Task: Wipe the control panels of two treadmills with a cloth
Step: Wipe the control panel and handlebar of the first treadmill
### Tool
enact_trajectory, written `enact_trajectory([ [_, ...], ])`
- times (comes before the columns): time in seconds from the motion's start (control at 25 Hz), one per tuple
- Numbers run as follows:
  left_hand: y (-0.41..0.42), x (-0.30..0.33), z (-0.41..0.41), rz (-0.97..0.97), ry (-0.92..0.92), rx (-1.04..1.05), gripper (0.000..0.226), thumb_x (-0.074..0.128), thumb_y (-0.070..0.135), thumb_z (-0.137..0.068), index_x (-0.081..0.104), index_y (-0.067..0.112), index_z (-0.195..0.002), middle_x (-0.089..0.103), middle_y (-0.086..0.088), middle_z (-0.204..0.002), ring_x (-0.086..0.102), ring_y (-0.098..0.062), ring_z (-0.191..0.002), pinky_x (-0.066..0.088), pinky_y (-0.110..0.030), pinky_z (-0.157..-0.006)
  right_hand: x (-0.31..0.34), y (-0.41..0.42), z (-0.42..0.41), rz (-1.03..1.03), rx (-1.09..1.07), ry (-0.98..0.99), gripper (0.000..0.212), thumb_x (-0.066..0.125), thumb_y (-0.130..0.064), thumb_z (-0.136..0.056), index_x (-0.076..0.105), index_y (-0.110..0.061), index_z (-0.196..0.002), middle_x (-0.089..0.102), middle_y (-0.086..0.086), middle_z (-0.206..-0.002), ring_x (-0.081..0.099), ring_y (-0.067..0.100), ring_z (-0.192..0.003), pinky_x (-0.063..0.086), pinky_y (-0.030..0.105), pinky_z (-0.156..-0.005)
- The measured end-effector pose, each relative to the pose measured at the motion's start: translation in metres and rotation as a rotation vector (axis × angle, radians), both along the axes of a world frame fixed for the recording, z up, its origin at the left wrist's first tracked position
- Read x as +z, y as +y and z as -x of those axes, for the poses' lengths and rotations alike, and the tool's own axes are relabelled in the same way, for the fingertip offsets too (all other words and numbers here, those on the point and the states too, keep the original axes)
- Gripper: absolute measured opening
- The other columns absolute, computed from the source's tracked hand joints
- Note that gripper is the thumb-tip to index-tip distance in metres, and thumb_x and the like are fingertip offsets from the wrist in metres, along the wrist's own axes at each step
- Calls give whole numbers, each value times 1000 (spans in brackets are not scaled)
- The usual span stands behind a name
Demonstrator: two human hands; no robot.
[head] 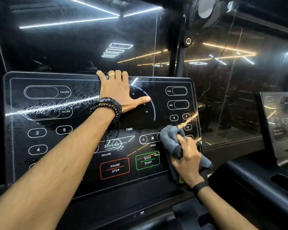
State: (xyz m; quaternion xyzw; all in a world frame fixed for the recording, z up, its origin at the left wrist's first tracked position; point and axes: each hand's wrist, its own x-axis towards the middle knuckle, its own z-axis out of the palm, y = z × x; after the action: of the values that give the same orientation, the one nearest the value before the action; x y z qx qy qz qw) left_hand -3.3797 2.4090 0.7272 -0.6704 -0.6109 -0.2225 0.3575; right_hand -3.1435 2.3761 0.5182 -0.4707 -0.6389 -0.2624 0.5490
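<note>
A wide black glossy treadmill control panel [83, 123] fills the middle of the head view, with white button outlines, a red PAUSE STOP box and a green QUICK START box. My left hand [118, 92] lies flat on its upper middle, fingers hooked over the top edge, thumb spread to the right. My right hand [188, 161] presses a bunched grey cloth [170, 138] against the panel's lower right part, covering the speed buttons there. A wet smeared film shows on the panel's left and upper areas. A second treadmill panel [279, 120] stands at the far right, partly cut off.
Behind the panels runs a dark glass wall [231, 90] reflecting ceiling light strips. A black fan [208, 12] hangs on a post at the top. The treadmill's black handrail and tray [263, 185] stretch to the lower right.
</note>
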Motion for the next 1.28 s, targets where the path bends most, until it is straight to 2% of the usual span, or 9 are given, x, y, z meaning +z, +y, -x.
enact_trajectory([
  [0.12, -1, 1, 0, 3, -17, -1, 130, 2, 103, -60, 41, 4, -134, 50, -17, -128, 45, -39, -123, 19, -68, -108, 17, 8, 16, 78, -78, 465, 52, 77, -29, -82, 55, -15, -128, 58, 11, -101, 56, 30, -93, 49, 41, -72],
  [0.32, 0, 0, 1, 9, -3, -1, 130, 2, 102, -60, 39, 4, -137, 49, -17, -131, 44, -39, -124, 18, -68, -108, 5, 0, 9, -22, 40, -48, 49, 61, -15, -75, 50, -18, -123, 56, 12, -97, 55, 28, -85, 49, 38, -63],
  [0.48, 0, 1, 0, 8, -17, 0, 129, 4, 102, -60, 39, 5, -137, 49, -17, -131, 44, -39, -125, 18, -67, -108, 18, 7, 28, 69, -40, 355, 53, 79, -21, -81, 52, -17, -126, 57, 11, -102, 57, 30, -92, 50, 40, -69],
  [0.64, 0, 0, 0, 3, -15, 0, 128, 4, 102, -61, 39, 5, -138, 50, -16, -132, 44, -38, -125, 18, -67, -109, 10, -2, 17, -56, 69, -122, 47, 56, -13, -75, 52, -16, -122, 59, 13, -97, 55, 28, -85, 47, 36, -64],
  [0.68, 0, -1, 1, -2, -24, -3, 126, 5, 102, -62, 40, 6, -136, 50, -16, -131, 45, -38, -125, 18, -67, -109, 16, 1, 12, -42, 53, -106, 48, 58, -12, -75, 51, -17, -122, 59, 12, -97, 55, 29, -85, 49, 37, -63],
  [0.8, 0, 0, 0, 3, -30, -8, 124, 6, 101, -62, 41, 7, -135, 50, -16, -131, 45, -38, -125, 17, -68, -109, 28, 8, 27, 58, -32, 304, 53, 77, -17, -78, 52, -17, -125, 57, 10, -100, 54, 28, -90, 48, 38, -68],
  [1.0, 1, -1, 1, -13, -36, -8, 121, 7, 100, -64, 42, 8, -133, 51, -15, -130, 46, -37, -124, 17, -67, -109, 9, -5, 19, -70, 105, -183, 43, 53, -13, -77, 52, -15, -120, 59, 13, -96, 53, 28, -84, 47, 39, -66],
  [1.2, 2, 0, 0, 0, -35, -4, 120, 9, 99, -65, 41, 8, -136, 49, -15, -132, 44, -38, -126, 16, -67, -110, 12, 1, 33, 30, -24, 196, 56, 71, -10, -71, 51, -16, -123, 55, 11, -96, 52, 29, -86, 45, 37, -62],
  [1.28, 3, -1, 0, 1, -31, 1, 121, 10, 100, -65, 41, 7, -136, 49, -15, -132, 44, -38, -126, 16, -67, -110, 7, -4, 33, -18, 15, 55, 51, 65, -13, -73, 51, -16, -122, 55, 12, -95, 51, 27, -85, 43, 34, -61],
])
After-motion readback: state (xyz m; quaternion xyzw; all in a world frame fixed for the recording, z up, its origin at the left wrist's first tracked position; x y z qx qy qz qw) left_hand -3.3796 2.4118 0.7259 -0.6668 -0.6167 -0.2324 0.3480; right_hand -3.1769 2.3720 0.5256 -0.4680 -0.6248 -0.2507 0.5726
